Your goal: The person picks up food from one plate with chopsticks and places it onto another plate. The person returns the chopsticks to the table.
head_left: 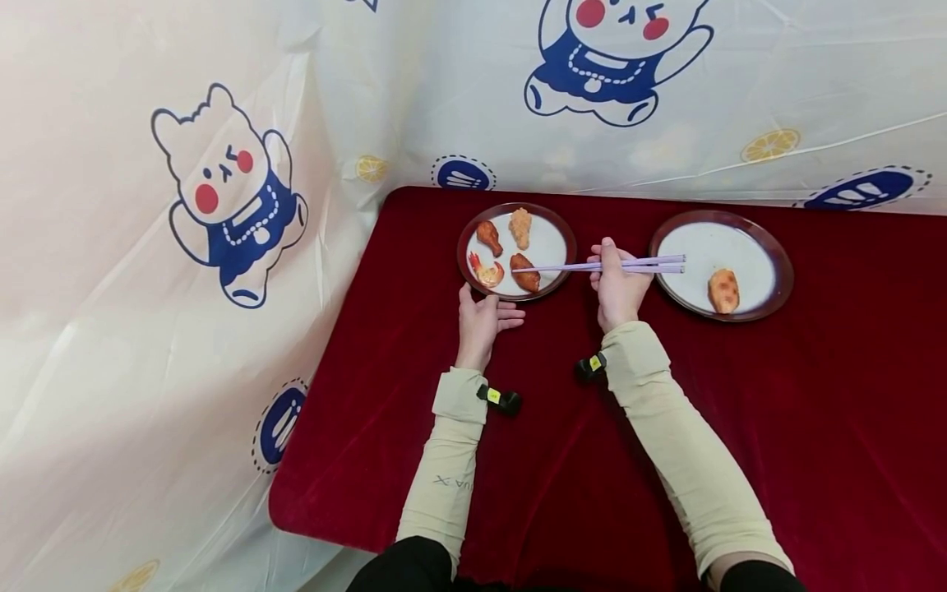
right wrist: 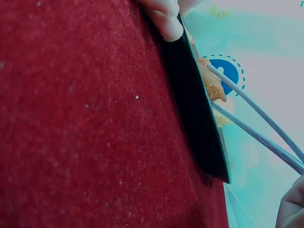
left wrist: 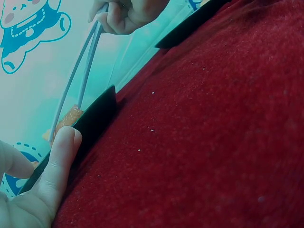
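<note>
My right hand [head_left: 620,284] holds a pair of lilac chopsticks [head_left: 651,263]. Their tips reach over the left plate [head_left: 568,242], on either side of a browned piece of chicken [head_left: 527,279]; in the right wrist view that chicken [right wrist: 213,85] still appears down at the plate. With thumb over the rim and a finger outside it, my left hand [head_left: 479,329] pinches the plate's near edge; its other fingers point right. Also on this plate are a drumstick [head_left: 488,237], a pale fried chicken piece [head_left: 520,228] and a shrimp [head_left: 487,272].
To the right stands a second brown-rimmed plate [head_left: 784,275] bearing one browned food piece [head_left: 723,291]. Dark red cloth [head_left: 547,477] covers the table. A printed white curtain [head_left: 459,99] hangs behind and along the left side.
</note>
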`<state>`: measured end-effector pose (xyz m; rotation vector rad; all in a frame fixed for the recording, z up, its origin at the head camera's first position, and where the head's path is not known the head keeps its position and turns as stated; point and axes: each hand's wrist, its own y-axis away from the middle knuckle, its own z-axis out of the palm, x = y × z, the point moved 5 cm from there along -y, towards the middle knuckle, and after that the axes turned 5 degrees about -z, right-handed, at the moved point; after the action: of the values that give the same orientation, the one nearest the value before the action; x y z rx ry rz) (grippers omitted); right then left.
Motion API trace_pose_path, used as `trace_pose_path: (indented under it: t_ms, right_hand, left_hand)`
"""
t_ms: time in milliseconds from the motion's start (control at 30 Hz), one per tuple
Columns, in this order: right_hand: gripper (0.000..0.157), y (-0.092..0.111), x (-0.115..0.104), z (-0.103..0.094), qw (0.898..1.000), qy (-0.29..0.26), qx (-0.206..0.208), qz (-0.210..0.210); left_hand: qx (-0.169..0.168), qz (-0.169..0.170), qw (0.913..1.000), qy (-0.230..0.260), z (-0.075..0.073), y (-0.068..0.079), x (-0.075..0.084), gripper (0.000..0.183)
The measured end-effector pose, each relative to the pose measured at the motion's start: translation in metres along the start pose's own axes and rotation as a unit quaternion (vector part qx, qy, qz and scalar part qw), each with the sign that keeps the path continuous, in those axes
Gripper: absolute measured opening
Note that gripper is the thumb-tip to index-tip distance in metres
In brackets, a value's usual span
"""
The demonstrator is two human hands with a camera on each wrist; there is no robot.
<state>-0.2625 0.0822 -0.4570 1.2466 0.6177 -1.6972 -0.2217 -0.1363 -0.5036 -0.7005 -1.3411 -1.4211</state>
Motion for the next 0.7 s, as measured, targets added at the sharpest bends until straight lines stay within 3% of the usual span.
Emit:
trace_pose_path:
  t_ms: [267, 700]
  right_hand:
    - [0.024, 0.0009, -0.0062, -0.0006, 0.999, 0.021, 0.004, -0.030]
    - [0.024, 0.0002, -0.0065, -0.0041, 0.999, 0.002, 0.012, -0.033]
  left_hand:
    - [0.001, 0.001, 1.0000, 0.000, 0.0007, -0.0004, 0.0007, 0.075]
    - [-0.002, 0.002, 1.0000, -0.004, 0.0003, 0.0000, -0.0001, 0.075]
